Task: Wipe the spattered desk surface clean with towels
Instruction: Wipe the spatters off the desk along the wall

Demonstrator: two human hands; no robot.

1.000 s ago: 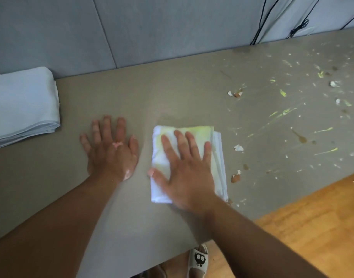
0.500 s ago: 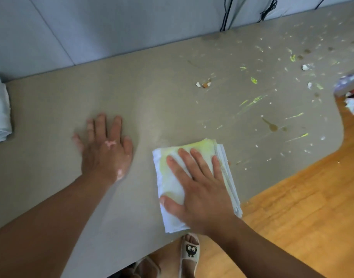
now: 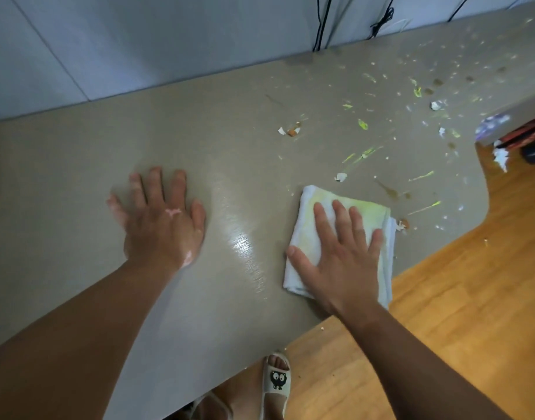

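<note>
A: What lies nearest?

B: A pale slipper point(image 3: 276, 381) with a cartoon face, on the wooden floor point(image 3: 448, 313) just off the desk's point(image 3: 199, 313) near edge.

A: And the hands?

B: Both lie flat with fingers straight and spread, gripping nothing. The right hand point(image 3: 342, 262) presses down on the towel point(image 3: 372, 213). The left hand point(image 3: 164, 225) rests on bare desk, well apart from the towel and toward the left edge.

A: Where exactly is the towel?

B: By the near edge, close to where that edge curves inward on the right. It is white, folded into a thick pad and stained yellow-green on top. Its nearest corner reaches the desk's edge.

A: Anything between the hands?

B: A shiny, wet-looking streak point(image 3: 245, 247) runs from the near edge toward the middle of the desk.

A: And farther out?

B: Shell bits point(image 3: 403, 224): one touches the towel's far right corner, one lies just beyond its far edge, and more sit near the middle. Past them, green streaks point(image 3: 363, 124) and brown spots point(image 3: 392, 193) scatter toward the far right corner, mixed with small white flecks.

A: At the back?

B: A grey wall point(image 3: 169, 40) meets the far edge, and black cables point(image 3: 322, 22) hang down it to the desk.
</note>
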